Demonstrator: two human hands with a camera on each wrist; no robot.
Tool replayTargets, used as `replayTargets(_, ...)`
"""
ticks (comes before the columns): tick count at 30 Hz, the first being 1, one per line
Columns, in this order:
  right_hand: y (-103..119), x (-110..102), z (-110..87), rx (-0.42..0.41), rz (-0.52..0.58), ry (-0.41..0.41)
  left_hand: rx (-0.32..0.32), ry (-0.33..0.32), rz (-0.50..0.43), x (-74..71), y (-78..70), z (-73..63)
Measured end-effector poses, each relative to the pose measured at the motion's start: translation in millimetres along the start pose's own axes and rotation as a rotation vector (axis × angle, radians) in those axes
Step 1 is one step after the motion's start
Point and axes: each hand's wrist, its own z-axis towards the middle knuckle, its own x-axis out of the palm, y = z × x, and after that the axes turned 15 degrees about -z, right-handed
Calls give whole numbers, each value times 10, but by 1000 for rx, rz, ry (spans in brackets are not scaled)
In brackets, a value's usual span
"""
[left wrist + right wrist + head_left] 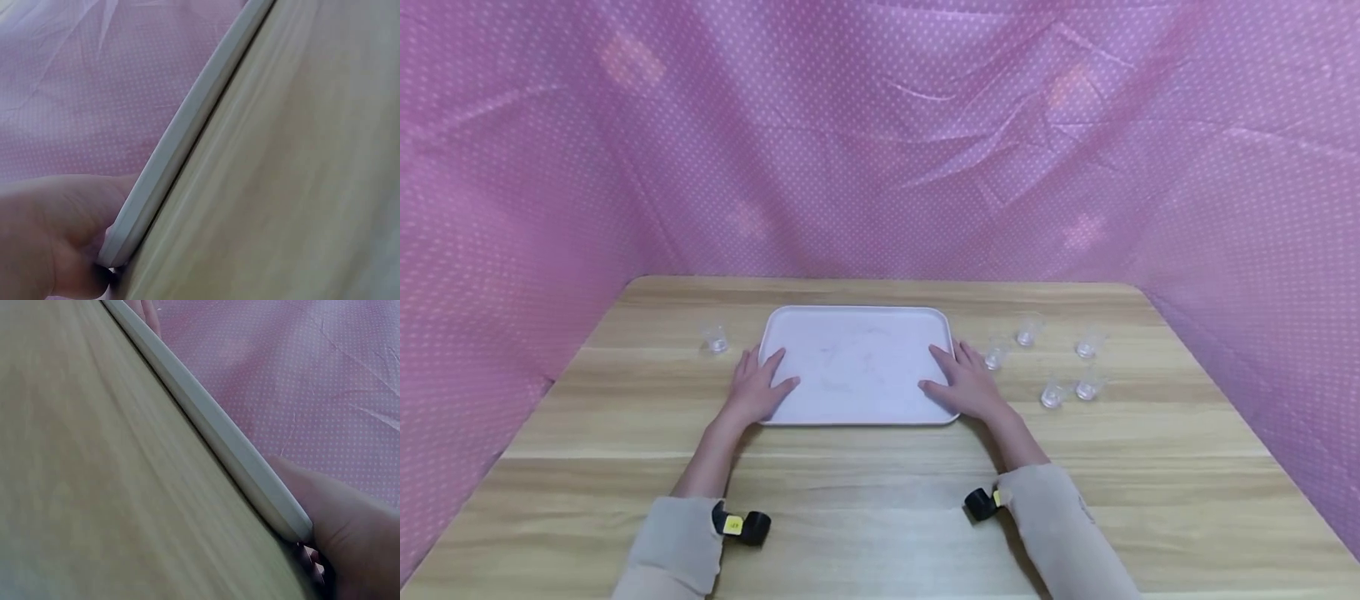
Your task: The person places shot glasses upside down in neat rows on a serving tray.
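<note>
Right now we have pink dotted cloth point(880, 167) behind the white tray point(857, 400), a wooden table point(865, 500) under it, our left hand point(756, 392) and right hand point(967, 387) holding the tray by its two sides, one little clear cup point(718, 341) left of the tray and five clear cups point(1052, 395) to its right.

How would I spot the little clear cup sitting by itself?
On the wooden table, find the white tray. Left of it, near the left hand, sits a small clear cup. It is alone; the five other cups are right of the tray.
</note>
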Motion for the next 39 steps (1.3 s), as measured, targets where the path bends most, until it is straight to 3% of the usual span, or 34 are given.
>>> replayTargets(15, -37, -16, -26, -11, 4, 6, -20, -51, -87, 28, 37, -29)
replayTargets(31, -22, 14, -3, -10, -1, 12, -16, -61, -84, -4, 61, -57)
replayTargets(36, -21, 1, -7, -9, -5, 16, 18, -127, -113, -8, 89, -43)
replayTargets(39, -10, -10, -14, -8, -6, 18, 37, -248, -186, -49, 107, -33)
